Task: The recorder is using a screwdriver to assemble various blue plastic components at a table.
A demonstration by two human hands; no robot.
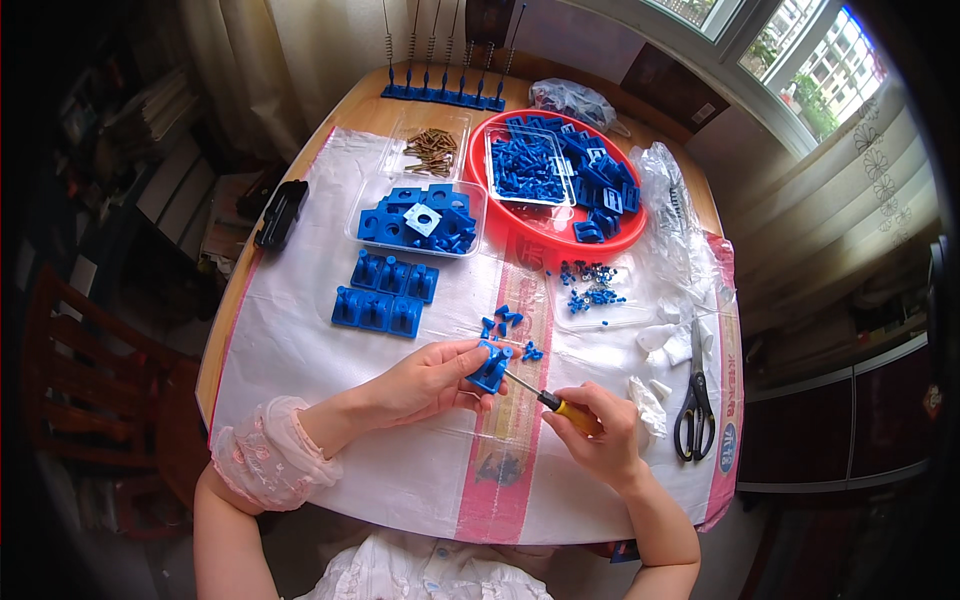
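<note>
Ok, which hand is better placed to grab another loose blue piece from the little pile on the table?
Probably the left hand: its fingers sit nearest the loose blue pieces, though it holds a blue part. The right hand grips the screwdriver.

Screwdriver (548, 400) handle mostly hidden inside right hand (598, 436)

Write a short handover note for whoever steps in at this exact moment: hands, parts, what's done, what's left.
Left hand grips a small blue plastic part above the white sheet.
Right hand holds a yellow-handled screwdriver, tip against that part.
Done, by the look of it: six blue pieces in two rows, left of centre.
Left: the part in hand, apparently; loose blue bits beside it, more stock in the clear tray and red bowl.
Scissors lie right.
</note>
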